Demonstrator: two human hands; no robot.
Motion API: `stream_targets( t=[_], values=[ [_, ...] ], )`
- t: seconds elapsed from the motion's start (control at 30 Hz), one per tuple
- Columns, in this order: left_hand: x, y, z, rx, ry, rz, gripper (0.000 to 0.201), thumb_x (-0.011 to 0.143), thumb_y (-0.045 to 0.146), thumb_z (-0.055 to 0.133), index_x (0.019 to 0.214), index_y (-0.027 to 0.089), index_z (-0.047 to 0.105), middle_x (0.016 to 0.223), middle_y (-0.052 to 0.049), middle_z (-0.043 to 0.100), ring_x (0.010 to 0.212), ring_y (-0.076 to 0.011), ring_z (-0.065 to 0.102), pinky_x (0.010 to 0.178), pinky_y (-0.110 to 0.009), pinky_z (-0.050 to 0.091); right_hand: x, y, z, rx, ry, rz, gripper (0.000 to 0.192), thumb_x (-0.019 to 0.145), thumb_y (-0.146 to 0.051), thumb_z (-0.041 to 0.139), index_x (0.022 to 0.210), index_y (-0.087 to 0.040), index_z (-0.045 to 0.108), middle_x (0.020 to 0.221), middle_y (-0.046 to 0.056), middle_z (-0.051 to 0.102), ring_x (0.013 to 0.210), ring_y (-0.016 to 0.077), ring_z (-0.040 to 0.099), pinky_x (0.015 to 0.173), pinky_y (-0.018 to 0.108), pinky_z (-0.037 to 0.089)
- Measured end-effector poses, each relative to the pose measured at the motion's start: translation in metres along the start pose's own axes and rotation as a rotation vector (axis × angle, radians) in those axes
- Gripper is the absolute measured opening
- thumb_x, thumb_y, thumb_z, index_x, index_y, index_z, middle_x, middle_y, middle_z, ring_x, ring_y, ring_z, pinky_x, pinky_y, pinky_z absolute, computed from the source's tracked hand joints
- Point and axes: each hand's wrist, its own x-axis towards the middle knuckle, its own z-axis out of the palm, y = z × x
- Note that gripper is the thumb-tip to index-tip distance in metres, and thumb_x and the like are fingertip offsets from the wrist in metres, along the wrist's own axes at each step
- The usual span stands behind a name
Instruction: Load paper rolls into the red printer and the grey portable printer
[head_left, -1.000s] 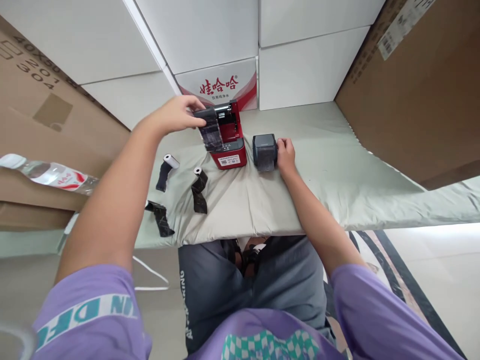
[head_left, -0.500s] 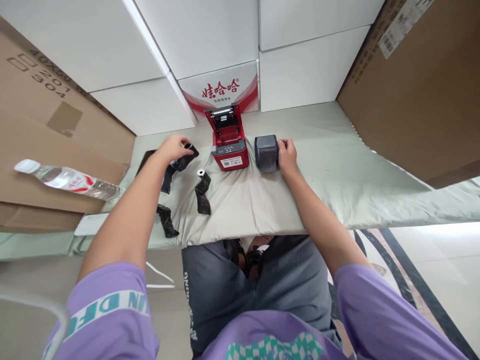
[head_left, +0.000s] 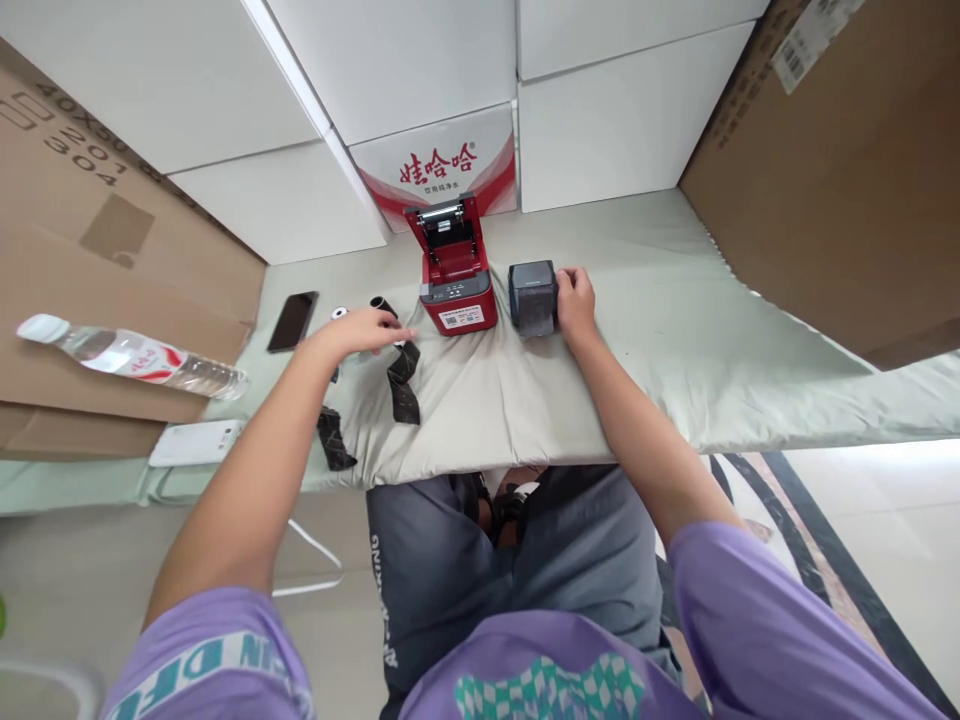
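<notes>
My left hand reaches over some small rolls of black paper, palm down, with its fingers stretched out. Its fingertips are at the upper end of a black paper strip, whose roll core is hidden under the hand. Just beyond the fingers lies a black roll, and a white roll end shows behind the wrist. My right hand has curled fingers against the right side of a dark grey, box-shaped printer. Between the hands stands a red printer with its lid raised.
At the left are a smartphone, a tilted water bottle and a white device. Another black strip lies near the table's front edge. White boxes line the back; a brown carton stands at the right.
My left hand has let go of the farther black roll and moved right and nearer to the front strip. The smartphone is now uncovered. My right hand stays at the dark grey printer.
</notes>
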Motion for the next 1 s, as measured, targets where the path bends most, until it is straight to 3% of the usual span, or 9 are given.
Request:
stream_targets(
  t=[0.07,0.13,0.27,0.43,0.53,0.63,0.83,0.9,1.0],
  values=[
    [-0.009,0.011,0.002,0.021,-0.047,0.028,0.033,0.077,0.048,0.073,0.098,0.023,0.078,0.073,-0.004,0.075,0.074,-0.0263,0.073,0.073,-0.033,0.053,0.001,0.002,0.000,0.009,0.000,-0.009,0.033,0.091,-0.057,0.057,0.089,-0.024,0.058,0.097,0.005,0.066,0.100,0.0220,0.061,0.106,0.041,0.046],
    [-0.015,0.014,-0.001,-0.069,0.016,0.064,0.029,0.073,0.042,0.075,0.094,0.022,0.076,0.072,-0.004,0.072,0.072,-0.0261,0.071,0.069,-0.034,0.052,0.002,0.002,0.000,0.014,-0.004,-0.007,0.033,0.092,-0.056,0.057,0.089,-0.024,0.057,0.096,0.004,0.066,0.099,0.0218,0.060,0.106,0.042,0.046],
    [-0.027,0.008,-0.017,-0.616,0.130,0.121,0.036,0.067,0.033,0.081,0.097,0.021,0.068,0.083,-0.002,0.070,0.065,-0.0179,0.066,0.062,-0.030,0.054,0.002,0.001,0.000,-0.011,0.001,0.003,0.025,0.093,-0.047,0.056,0.091,-0.022,0.058,0.097,0.005,0.066,0.098,0.0217,0.061,0.103,0.042,0.046],
    [-0.039,0.012,-0.031,-1.156,0.120,0.225,0.041,0.061,0.018,0.080,0.097,0.020,0.060,0.090,0.001,0.067,0.082,-0.0162,0.067,0.080,-0.033,0.062,0.002,-0.001,0.002,-0.005,0.017,0.003,0.018,0.093,-0.040,0.056,0.089,-0.022,0.058,0.095,0.005,0.066,0.097,0.0215,0.060,0.102,0.042,0.046],
    [-0.041,0.026,-0.035,-1.184,0.077,0.278,0.035,0.064,0.019,0.075,0.098,0.017,0.067,0.095,-0.001,0.069,0.089,-0.0169,0.067,0.086,-0.033,0.060,0.002,-0.001,0.002,0.001,0.011,0.016,0.018,0.093,-0.040,0.057,0.089,-0.022,0.057,0.095,0.005,0.066,0.097,0.0218,0.060,0.104,0.043,0.046],
    [-0.037,0.041,-0.038,-1.196,0.093,0.297,0.024,0.071,0.022,0.071,0.094,0.017,0.071,0.091,-0.002,0.069,0.082,-0.0137,0.063,0.079,-0.026,0.057,0.003,-0.001,0.001,0.004,0.008,0.024,0.017,0.092,-0.038,0.057,0.090,-0.022,0.058,0.096,0.006,0.067,0.097,0.0219,0.060,0.103,0.043,0.046],
    [-0.027,0.057,-0.046,-1.344,0.123,0.119,0.035,0.092,0.023,0.059,0.126,0.029,0.064,0.083,0.001,0.067,0.063,-0.0112,0.060,0.060,-0.024,0.051,0.003,0.000,0.001,0.007,0.003,0.015,0.017,0.092,-0.039,0.057,0.090,-0.022,0.058,0.096,0.005,0.066,0.096,0.0213,0.060,0.099,0.040,0.047],
    [-0.028,0.059,-0.046,-1.345,0.181,0.109,0.035,0.091,0.020,0.062,0.125,0.030,0.063,0.082,0.002,0.066,0.065,-0.0115,0.064,0.059,-0.023,0.052,0.003,0.000,0.002,0.008,0.005,0.009,0.017,0.092,-0.039,0.057,0.090,-0.023,0.057,0.095,0.005,0.066,0.096,0.0212,0.060,0.099,0.040,0.047],
    [-0.031,0.060,-0.044,-1.353,0.238,0.153,0.047,0.077,0.007,0.069,0.119,0.027,0.063,0.077,0.003,0.064,0.072,-0.0112,0.068,0.068,-0.021,0.058,0.003,0.001,0.002,-0.003,0.002,0.008,0.016,0.092,-0.038,0.056,0.090,-0.023,0.057,0.096,0.005,0.066,0.096,0.0212,0.061,0.098,0.039,0.047]
  ],
)
